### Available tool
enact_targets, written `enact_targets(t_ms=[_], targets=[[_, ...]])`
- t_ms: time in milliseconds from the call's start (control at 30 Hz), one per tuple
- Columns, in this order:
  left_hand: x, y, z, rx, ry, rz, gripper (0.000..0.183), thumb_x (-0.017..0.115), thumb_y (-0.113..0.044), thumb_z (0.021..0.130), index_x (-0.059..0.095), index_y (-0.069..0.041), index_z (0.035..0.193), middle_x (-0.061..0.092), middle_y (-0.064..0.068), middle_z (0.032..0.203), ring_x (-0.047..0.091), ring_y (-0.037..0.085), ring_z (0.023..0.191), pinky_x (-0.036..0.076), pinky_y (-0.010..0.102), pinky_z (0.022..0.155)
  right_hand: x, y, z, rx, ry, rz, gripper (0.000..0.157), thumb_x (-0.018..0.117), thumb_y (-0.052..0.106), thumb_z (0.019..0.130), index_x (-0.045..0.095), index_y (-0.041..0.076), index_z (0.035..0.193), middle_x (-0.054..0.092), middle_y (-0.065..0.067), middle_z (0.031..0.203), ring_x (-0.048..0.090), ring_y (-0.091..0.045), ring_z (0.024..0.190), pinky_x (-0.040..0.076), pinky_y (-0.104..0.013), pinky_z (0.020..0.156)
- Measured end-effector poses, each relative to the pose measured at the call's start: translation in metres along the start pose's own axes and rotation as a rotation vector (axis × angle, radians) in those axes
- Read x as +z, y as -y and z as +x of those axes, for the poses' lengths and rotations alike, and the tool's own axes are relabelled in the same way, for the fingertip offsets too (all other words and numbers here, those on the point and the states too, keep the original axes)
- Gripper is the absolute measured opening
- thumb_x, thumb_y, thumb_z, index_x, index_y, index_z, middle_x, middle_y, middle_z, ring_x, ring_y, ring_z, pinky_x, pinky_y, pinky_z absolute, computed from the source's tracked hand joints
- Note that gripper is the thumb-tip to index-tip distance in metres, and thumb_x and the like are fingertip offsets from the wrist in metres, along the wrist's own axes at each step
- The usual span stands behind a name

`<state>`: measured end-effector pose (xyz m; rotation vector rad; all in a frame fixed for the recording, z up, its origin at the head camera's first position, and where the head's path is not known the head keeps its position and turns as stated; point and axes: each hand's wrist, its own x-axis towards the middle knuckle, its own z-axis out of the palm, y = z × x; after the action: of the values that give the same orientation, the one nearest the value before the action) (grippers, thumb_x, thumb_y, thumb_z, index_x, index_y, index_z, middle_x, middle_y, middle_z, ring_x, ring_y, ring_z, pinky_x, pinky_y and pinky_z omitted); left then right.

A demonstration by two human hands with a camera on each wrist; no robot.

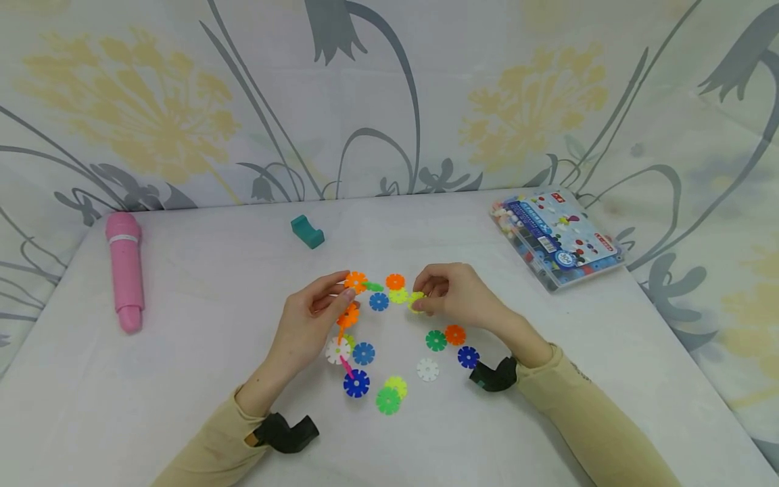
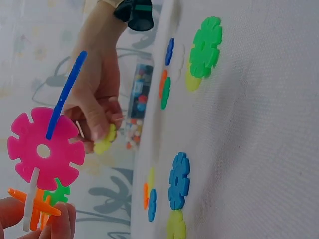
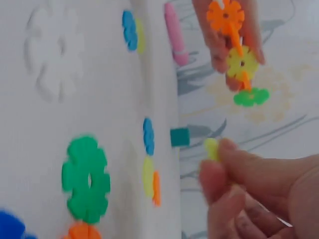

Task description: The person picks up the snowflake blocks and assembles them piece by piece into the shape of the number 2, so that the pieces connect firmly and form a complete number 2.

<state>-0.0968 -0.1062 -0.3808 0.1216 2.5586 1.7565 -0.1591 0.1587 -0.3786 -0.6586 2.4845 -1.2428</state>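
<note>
In the head view my left hand (image 1: 307, 321) grips a chain of slotted snowflake discs (image 1: 349, 316), whose orange, white, pink, blue and green pieces are joined at angles. The left wrist view shows a pink disc (image 2: 65, 134) of that chain, with a blue disc (image 2: 67, 94) slotted into it edge-on. To the right, my right hand (image 1: 462, 294) pinches a single yellow disc (image 1: 416, 302) between thumb and fingers, apart from the chain. A green disc (image 3: 251, 97) sticks out at the chain's end facing the right hand in the right wrist view.
Loose discs lie on the white table: blue (image 1: 379, 302), orange (image 1: 395, 281), green (image 1: 435, 340), white (image 1: 428, 369) and several others. A clear case of beads (image 1: 556, 237) stands at the back right. A teal block (image 1: 307, 232) and a pink cylinder (image 1: 125, 270) lie further left.
</note>
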Motion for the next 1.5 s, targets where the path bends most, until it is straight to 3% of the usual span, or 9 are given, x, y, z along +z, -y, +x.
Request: enact_targets(t_ms=[100,200,333,500,900,1300,1500], targets=[[0.000,0.000,0.000,-0.004,0.003,-0.003,0.043,0.062,-0.026,0.100,0.057,-0.012,0.141,0.068,0.012,0.121,0.068,0.024,0.107,0.054,0.034,0.096,0.005,0.005,-0.001,-0.004,-0.041,0.134,0.022,0.079,0.013,0.086,0.069,0.004,0.103,0.070,-0.006,0.084,0.068,-0.030,0.070,0.058,-0.034,0.064],[0.001,0.000,0.000,-0.010,0.005,-0.009,0.043,0.062,-0.026,0.100,0.057,-0.013,0.141,0.068,0.011,0.121,0.068,0.024,0.107,0.054,0.027,0.093,0.009,0.009,-0.002,0.011,-0.057,0.238,0.024,0.078,0.011,0.087,0.069,0.003,0.107,0.072,-0.009,0.088,0.070,-0.031,0.074,0.060,-0.034,0.068],[0.002,-0.001,0.000,-0.012,0.009,-0.017,0.043,0.061,-0.026,0.101,0.057,-0.013,0.141,0.067,0.012,0.121,0.068,0.023,0.106,0.052,0.016,0.088,0.014,0.014,-0.003,0.045,-0.061,0.329,0.024,0.075,0.008,0.089,0.069,0.002,0.111,0.072,-0.013,0.090,0.072,-0.032,0.078,0.061,-0.034,0.072],[0.002,-0.002,-0.001,-0.017,0.012,-0.018,0.043,0.062,-0.027,0.101,0.057,-0.013,0.141,0.067,0.011,0.121,0.069,0.023,0.105,0.052,0.015,0.086,0.017,0.015,-0.004,0.054,-0.041,0.396,0.025,0.072,0.006,0.091,0.068,-0.002,0.115,0.073,-0.015,0.093,0.074,-0.033,0.080,0.061,-0.035,0.076],[0.002,-0.001,0.000,-0.041,0.019,-0.018,0.042,0.063,-0.027,0.100,0.058,-0.016,0.140,0.067,0.009,0.121,0.071,0.021,0.102,0.056,0.021,0.086,0.018,0.017,-0.005,0.029,-0.124,0.496,0.026,0.067,0.002,0.093,0.067,-0.005,0.119,0.074,-0.019,0.097,0.075,-0.023,0.079,0.061,-0.042,0.079],[0.003,0.000,0.000,-0.034,0.027,-0.035,0.041,0.063,-0.024,0.100,0.058,-0.015,0.140,0.069,0.009,0.118,0.072,0.020,0.101,0.056,0.021,0.085,0.018,0.020,-0.007,0.030,-0.106,0.510,0.026,0.067,0.003,0.094,0.067,-0.005,0.118,0.074,-0.019,0.097,0.075,-0.024,0.078,0.060,-0.043,0.080],[0.005,-0.001,-0.002,-0.010,0.029,-0.033,0.042,0.065,-0.023,0.099,0.060,-0.013,0.138,0.068,0.011,0.120,0.071,0.024,0.106,0.057,0.026,0.088,0.020,0.020,-0.007,0.027,-0.116,0.499,0.027,0.069,0.004,0.093,0.068,-0.005,0.118,0.075,-0.019,0.097,0.076,-0.024,0.079,0.059,-0.039,0.083]])
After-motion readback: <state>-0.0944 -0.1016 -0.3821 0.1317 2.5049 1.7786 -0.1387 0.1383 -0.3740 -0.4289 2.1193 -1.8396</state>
